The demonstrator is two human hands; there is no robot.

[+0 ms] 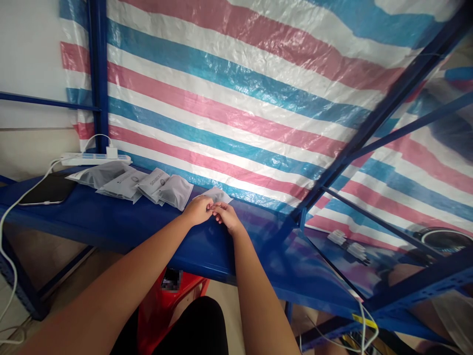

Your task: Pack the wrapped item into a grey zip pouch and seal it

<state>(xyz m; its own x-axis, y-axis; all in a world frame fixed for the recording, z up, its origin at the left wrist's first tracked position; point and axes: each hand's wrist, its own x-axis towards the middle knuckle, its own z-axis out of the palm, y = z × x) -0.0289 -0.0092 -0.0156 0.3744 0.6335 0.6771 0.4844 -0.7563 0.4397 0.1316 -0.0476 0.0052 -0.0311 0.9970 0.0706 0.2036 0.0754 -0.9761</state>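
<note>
My left hand (pixel 198 210) and my right hand (pixel 226 217) meet over the blue shelf, fingertips nearly touching. Both are closed in a pinch at the near edge of a frosted grey plastic pouch (pixel 220 195), which lies mostly behind them. The hands cover that edge, so its opening cannot be made out. To the left, several similar pouches lie overlapping in a row: a printed one (pixel 123 185), another printed one (pixel 154 181) and a plain-looking one (pixel 176 191) nearest my left hand.
The blue metal shelf (pixel 207 249) is backed by a striped plastic sheet (pixel 221 98). A power strip (pixel 88 159) and a dark tablet-like device (pixel 50 190) are at left. Small clear-and-black parts (pixel 347 245) lie beyond the right post. A red stool (pixel 155 305) stands below.
</note>
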